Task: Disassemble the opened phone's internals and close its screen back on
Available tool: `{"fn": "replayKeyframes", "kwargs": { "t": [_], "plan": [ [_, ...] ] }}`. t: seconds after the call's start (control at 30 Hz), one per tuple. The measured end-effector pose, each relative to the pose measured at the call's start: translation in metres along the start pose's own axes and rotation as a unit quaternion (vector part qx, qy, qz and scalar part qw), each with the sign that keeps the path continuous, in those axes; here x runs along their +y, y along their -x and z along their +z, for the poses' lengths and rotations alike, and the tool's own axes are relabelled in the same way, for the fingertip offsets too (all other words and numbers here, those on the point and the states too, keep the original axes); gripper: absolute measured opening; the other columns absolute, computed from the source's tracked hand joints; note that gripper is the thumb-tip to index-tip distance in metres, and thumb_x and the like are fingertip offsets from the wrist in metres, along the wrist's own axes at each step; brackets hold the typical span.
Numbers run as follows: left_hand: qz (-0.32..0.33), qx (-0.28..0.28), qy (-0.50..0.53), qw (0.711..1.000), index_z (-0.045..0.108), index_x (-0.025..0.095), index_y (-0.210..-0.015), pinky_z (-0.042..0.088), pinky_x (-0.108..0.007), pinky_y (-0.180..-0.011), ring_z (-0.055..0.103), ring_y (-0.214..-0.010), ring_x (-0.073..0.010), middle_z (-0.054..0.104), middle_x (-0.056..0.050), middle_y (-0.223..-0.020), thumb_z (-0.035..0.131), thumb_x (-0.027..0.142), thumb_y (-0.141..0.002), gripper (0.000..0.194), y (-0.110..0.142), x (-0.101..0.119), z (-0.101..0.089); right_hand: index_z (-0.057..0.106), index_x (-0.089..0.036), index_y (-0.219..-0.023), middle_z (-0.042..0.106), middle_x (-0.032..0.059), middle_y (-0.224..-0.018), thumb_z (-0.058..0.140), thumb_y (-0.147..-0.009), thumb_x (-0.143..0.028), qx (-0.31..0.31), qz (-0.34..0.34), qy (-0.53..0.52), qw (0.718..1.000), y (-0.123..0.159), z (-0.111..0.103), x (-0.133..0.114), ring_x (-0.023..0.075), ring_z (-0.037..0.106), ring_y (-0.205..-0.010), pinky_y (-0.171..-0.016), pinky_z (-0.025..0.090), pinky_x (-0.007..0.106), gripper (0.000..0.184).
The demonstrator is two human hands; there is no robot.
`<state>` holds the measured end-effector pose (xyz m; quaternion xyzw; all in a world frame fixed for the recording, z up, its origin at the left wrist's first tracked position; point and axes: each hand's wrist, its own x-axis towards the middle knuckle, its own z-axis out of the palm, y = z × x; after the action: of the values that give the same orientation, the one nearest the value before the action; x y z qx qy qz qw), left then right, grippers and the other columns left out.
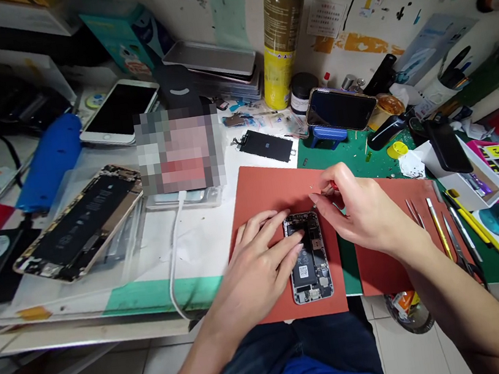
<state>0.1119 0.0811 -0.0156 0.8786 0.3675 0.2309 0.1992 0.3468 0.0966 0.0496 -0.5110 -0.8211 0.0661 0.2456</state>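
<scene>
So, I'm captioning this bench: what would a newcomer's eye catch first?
Probably the tall yellow and brown spray can, upright by the back wall. Then the opened phone on the reddish mat, the left hand over it and the right hand near its upper right corner.

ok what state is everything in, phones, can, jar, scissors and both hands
Centre phone: opened, insides bare
Phone at left: opened, insides bare
White phone: face up, screen dark
Propped phone: on blue stand, screen dark
Spray can: upright
Jar: upright, lid on
Scissors: partly hidden, can't tell
Left hand: fingers resting on centre phone
Right hand: fingers bent, grip unclear
</scene>
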Motion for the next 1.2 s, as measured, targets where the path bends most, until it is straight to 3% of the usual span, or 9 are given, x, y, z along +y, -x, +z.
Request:
{"fn": "replayKeyframes", "kwargs": {
  "t": [0.17,0.33,0.5,0.6,1.2],
  "plan": [
    [0.0,0.003,0.003,1.0,0.078,0.023,-0.13,0.052,-0.059,-0.11,0.049,-0.143,-0.0337,0.062,-0.013,-0.153,0.055,0.027,-0.112,0.03,-0.0022,-0.0002,-0.0004,0.042,-0.025,-0.102,0.053,-0.0044,-0.075,0.055,-0.108,-0.026,-0.011,0.011,0.01,1.0,0.0008,0.0015,-0.0007,0.0131,0.052,-0.056,-0.051,0.035,0.027,0.015],
    [0.005,0.001,0.001,1.0,0.077,0.023,-0.133,0.051,-0.059,-0.111,0.049,-0.144,-0.034,0.063,-0.013,-0.152,0.056,0.027,-0.111,0.03,-0.0021,-0.0012,0.001,0.043,-0.025,-0.105,0.059,-0.0004,-0.087,0.054,-0.105,-0.015,-0.026,-0.014,-0.032,0.999,0.0001,0.0014,0.0003,0.014,0.057,-0.066,-0.059,0.043,0.028,0.015],
    [0.002,0.007,0.003,1.0,0.079,0.023,-0.129,0.052,-0.059,-0.11,0.051,-0.141,-0.0339,0.064,-0.013,-0.149,0.057,0.026,-0.111,0.029,-0.0026,-0.0003,0.0004,0.044,-0.025,-0.106,0.057,-0.0032,-0.081,0.057,-0.105,-0.019,0.029,-0.016,-0.031,0.999,0.0016,0.0047,0.0024,0.0127,0.055,-0.059,-0.052,0.04,0.027,0.014],
    [0.005,0.008,0.005,1.0,0.079,0.022,-0.128,0.052,-0.059,-0.11,0.051,-0.141,-0.034,0.064,-0.013,-0.149,0.056,0.025,-0.111,0.028,-0.0026,0.0001,-0.0009,0.046,-0.025,-0.109,0.061,-0.0012,-0.086,0.055,-0.102,-0.016,0.02,-0.027,-0.046,0.998,0.0035,0.0052,0.0024,0.0138,0.059,-0.063,-0.056,0.044,0.029,0.015],
    [0.015,0.017,0.006,1.0,0.078,0.021,-0.127,0.053,-0.059,-0.107,0.053,-0.137,-0.0345,0.063,-0.014,-0.149,0.058,0.021,-0.109,0.028,-0.0029,0.0027,-0.003,0.048,-0.025,-0.112,0.062,-0.0017,-0.087,0.059,-0.1,-0.019,0.055,-0.025,-0.05,0.997,0.0078,0.0061,0.0074,0.0144,0.06,-0.065,-0.057,0.047,0.029,0.018]
  ]
}}
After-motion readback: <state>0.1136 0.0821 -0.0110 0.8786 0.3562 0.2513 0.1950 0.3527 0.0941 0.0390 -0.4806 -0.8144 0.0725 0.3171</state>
